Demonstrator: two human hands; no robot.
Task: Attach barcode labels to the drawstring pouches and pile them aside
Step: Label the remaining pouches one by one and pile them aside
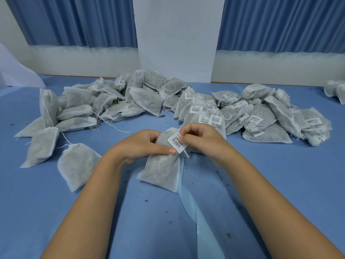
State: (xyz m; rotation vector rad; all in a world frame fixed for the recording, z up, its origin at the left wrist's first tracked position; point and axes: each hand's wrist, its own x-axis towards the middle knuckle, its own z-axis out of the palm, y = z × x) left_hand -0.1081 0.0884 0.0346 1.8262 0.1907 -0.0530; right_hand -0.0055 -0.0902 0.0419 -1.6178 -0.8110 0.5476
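Blue table cover (280,184), blue curtains (74,21) and a white pillar (177,38) behind. Both hands meet mid-table on one pouch (162,165). The left hand (141,144) has its fingers curled round the pouch's neck, with the thumb tip pressed at the lower edge of the barcode label (177,143). The right hand (201,139) pinches the label's upper end between thumb and curled fingers. The label is tilted, barcode side up, over the pouch's neck. A short end of drawstring (185,153) pokes out just below the pinch. The pouch body hangs toward the person from the grip, its bottom lying on the table cover.

Beyond the grip and to its left is the unlabelled pile (93,107), with loose strings trailing. Beyond and to its right is the labelled pile (261,118), its nearest bags just behind the right hand's knuckles. A lone pouch (78,165) lies flat left of the left wrist, no tag visible. A pale blue backing strip (196,212) runs from under the held pouch toward the person, between the forearms. Dark crumbs (146,200) are scattered on the cover below the grip.
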